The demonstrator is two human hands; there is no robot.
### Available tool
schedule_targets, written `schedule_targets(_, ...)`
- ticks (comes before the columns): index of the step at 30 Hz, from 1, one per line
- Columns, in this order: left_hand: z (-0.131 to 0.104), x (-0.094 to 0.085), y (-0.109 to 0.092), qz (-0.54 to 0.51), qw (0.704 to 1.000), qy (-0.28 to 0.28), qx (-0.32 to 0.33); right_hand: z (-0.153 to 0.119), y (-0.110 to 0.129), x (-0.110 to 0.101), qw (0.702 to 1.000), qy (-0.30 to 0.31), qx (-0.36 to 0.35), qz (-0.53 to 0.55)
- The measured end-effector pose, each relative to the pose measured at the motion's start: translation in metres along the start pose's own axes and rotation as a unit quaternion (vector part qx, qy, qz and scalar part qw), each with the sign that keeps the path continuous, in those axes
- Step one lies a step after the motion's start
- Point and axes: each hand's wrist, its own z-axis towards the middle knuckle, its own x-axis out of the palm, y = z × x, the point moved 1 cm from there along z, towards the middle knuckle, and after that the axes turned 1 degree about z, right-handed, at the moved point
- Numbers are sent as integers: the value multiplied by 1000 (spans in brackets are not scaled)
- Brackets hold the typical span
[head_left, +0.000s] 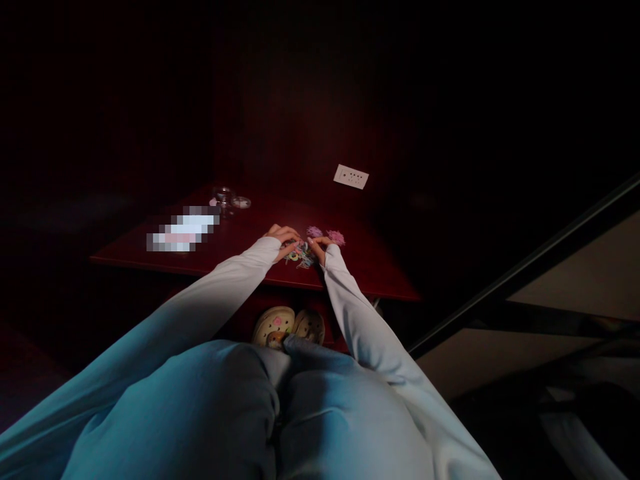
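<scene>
A loose pile of small multicoloured bands (301, 257), which look like hair ties, lies near the table's front edge. At its left side is my left hand (283, 240), fingers stretched over the bands and thumb apart from them. On the right of the pile, my right hand (321, 247) has thumb and forefinger pinched together; anything between the tips is too small to make out. Just beyond the hands sit a purple heap (314, 231) of similar bands and a pink heap (336, 237), the latter partly behind my right hand.
The dark red table (250, 260) ends close to my knees. A clear jar (225, 199) and a round lid (242, 202) stand at the back left, near a blurred-out bright object (187, 229). A white socket panel (351, 177) is on the wall. Clogs (275, 323) show below.
</scene>
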Motion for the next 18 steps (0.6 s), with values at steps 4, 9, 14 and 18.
schedule_targets(4,0,1,2,10,1000,19,12,-1,3,6,1000,21,10,6)
schedule_targets(9,0,2,7,9,1000,17,16,-2,6,9,999,29,17,-17)
schedule_targets(14,0,0,6,-2,1000,10,6,-2,2,8,999,2,51,-19)
schedule_targets(18,0,-3,-2,13,1000,9,-11,-4,5,7,998,-6,63,-14)
